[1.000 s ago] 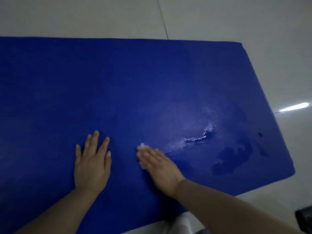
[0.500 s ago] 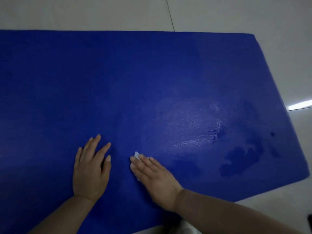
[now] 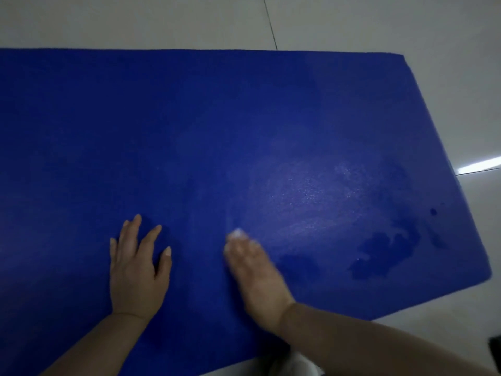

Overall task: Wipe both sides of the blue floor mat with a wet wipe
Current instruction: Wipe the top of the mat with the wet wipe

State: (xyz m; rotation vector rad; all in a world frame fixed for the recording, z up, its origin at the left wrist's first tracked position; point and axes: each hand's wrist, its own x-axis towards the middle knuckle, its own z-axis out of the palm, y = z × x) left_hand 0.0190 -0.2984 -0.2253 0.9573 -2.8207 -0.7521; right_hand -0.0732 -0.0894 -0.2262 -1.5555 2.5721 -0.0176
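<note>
On blue mat (image 3: 217, 131), wipe (image 3: 237, 233) under right hand (image 3: 254, 270)

I'm seeing a pale tiled floor (image 3: 352, 23) with a dark grout line (image 3: 271, 25) running away beyond the hands. Off to the right, a bright strip of light (image 3: 479, 165) is glaring on the tile.

One blue floor mat (image 3: 217, 131), one wet wipe (image 3: 238, 233), and two hands: left (image 3: 137, 270), right (image 3: 256, 275).
</note>
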